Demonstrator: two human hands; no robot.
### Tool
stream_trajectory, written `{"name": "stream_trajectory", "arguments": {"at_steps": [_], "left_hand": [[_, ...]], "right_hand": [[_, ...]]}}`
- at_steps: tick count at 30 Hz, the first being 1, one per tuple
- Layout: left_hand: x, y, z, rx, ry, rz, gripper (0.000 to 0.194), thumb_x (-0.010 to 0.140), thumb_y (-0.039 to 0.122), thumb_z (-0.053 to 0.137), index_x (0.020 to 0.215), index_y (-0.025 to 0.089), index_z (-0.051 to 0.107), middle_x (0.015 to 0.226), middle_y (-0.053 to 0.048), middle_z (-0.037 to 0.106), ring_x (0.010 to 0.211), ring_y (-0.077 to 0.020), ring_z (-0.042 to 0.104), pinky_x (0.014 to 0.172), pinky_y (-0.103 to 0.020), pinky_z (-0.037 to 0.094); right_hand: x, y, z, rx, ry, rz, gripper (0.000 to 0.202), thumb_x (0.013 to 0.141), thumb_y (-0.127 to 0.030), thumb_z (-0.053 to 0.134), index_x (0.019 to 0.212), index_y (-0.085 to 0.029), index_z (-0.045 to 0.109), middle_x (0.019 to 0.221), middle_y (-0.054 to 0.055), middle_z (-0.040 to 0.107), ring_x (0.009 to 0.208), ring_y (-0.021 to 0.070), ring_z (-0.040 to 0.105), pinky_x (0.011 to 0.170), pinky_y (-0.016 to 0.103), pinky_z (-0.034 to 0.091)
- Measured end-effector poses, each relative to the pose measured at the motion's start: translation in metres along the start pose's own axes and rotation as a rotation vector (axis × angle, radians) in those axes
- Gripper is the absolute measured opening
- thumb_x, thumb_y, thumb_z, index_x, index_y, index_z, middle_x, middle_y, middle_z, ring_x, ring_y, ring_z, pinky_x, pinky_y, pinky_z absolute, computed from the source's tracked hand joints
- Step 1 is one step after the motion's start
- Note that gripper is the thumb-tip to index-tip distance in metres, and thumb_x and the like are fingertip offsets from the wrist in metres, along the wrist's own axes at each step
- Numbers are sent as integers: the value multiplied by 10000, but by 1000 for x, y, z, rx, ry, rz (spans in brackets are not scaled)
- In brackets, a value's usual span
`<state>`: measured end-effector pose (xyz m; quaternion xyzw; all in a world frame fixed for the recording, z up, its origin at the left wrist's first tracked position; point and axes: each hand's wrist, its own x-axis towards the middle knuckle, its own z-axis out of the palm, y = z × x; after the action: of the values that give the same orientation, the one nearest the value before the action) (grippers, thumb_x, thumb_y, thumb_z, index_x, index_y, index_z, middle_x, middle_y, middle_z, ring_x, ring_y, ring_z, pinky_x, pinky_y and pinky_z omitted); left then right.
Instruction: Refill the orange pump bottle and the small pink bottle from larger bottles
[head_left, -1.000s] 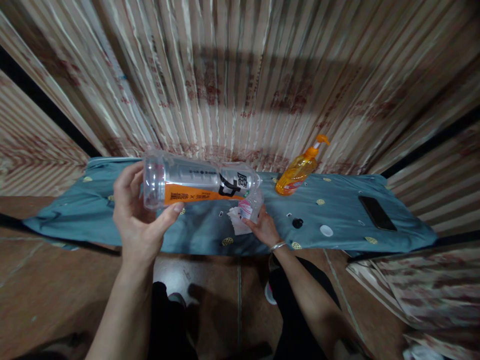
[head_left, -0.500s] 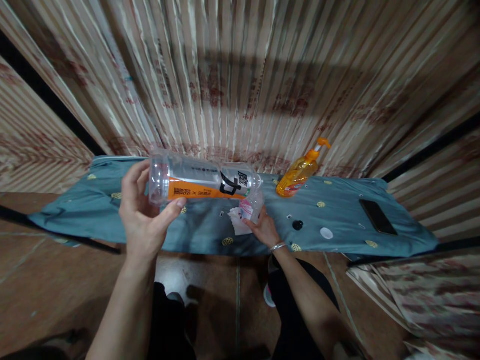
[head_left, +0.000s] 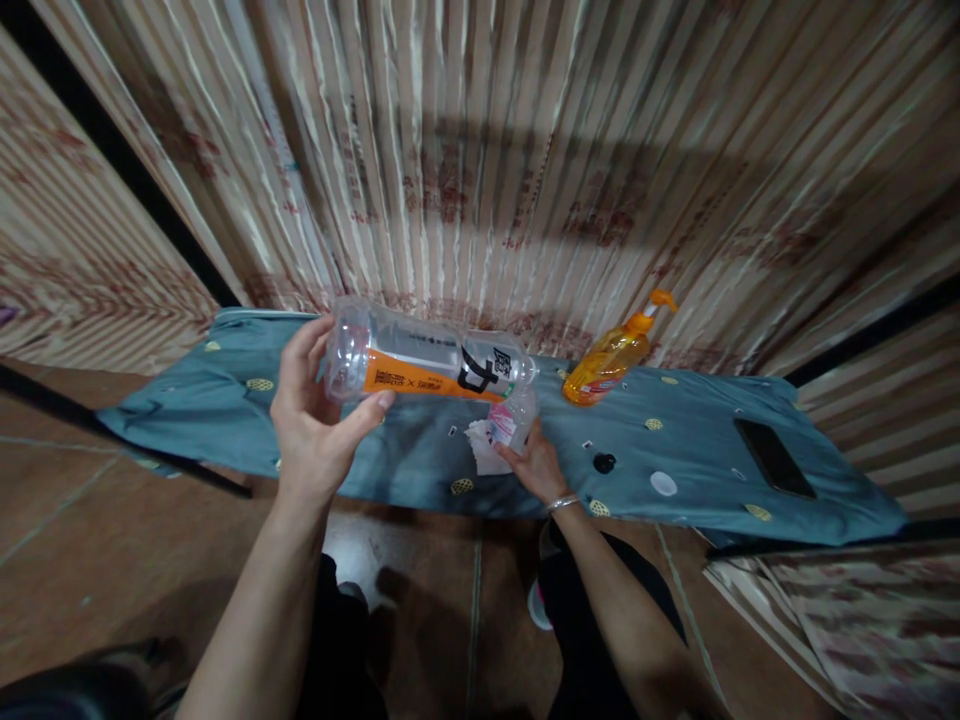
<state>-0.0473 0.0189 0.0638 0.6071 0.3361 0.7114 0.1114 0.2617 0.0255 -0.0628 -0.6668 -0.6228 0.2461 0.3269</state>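
Note:
My left hand (head_left: 319, 420) is wrapped around the bottom end of a large clear plastic bottle (head_left: 431, 355) with an orange and grey label. The bottle lies nearly level in the air, its mouth pointing right and tilted slightly down. My right hand (head_left: 538, 463) grips a smaller clear bottle (head_left: 516, 418) with a pink and white label, just below the large bottle's mouth. The neck of the smaller one is partly hidden, so I cannot tell whether the two mouths touch. A white piece of paper (head_left: 486, 455) lies on the cloth beside the small bottle.
An orange pump bottle (head_left: 609, 362) stands behind and to the right. On the blue cloth-covered table (head_left: 405, 465) lie a black cap (head_left: 604, 463), a white round lid (head_left: 663, 484) and a dark phone (head_left: 774, 457). A pleated curtain (head_left: 480, 180) hangs behind.
The whole view has shifted a little, so everything appears farther right. Both hands keep their hold on the bottles, and the large bottle now tilts slightly more down toward its mouth.

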Motion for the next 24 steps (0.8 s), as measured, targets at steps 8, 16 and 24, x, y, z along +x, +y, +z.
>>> {"name": "stream_trajectory", "arguments": {"at_steps": [8, 16, 24], "left_hand": [[0, -2, -1, 2, -2, -23, 915, 696, 564, 1091, 1513, 367, 729, 1474, -77, 791, 1382, -334, 770, 1179, -498, 658], [1, 5, 2, -2, 15, -32, 883, 700, 532, 1091, 1486, 332, 743, 1454, -97, 796, 1379, -368, 774, 1196, -553, 662], [0, 9, 4, -4, 6, -33, 836, 740, 473, 1069, 1500, 372, 735, 1487, -86, 791, 1415, -377, 769, 1236, -570, 651]], "right_hand": [[1, 9, 3, 5, 13, -56, 663, 901, -389, 816, 1499, -202, 596, 1257, 159, 868, 1155, 406, 865, 1031, 550, 704], [2, 15, 3, -9, 15, -78, 664, 906, -427, 817, 1491, -202, 599, 1197, 144, 875, 1103, 398, 870, 987, 527, 712], [2, 13, 4, -3, -7, -42, 716, 908, -437, 814, 1531, -173, 579, 1257, 174, 869, 1172, 416, 865, 1041, 546, 701]]}}
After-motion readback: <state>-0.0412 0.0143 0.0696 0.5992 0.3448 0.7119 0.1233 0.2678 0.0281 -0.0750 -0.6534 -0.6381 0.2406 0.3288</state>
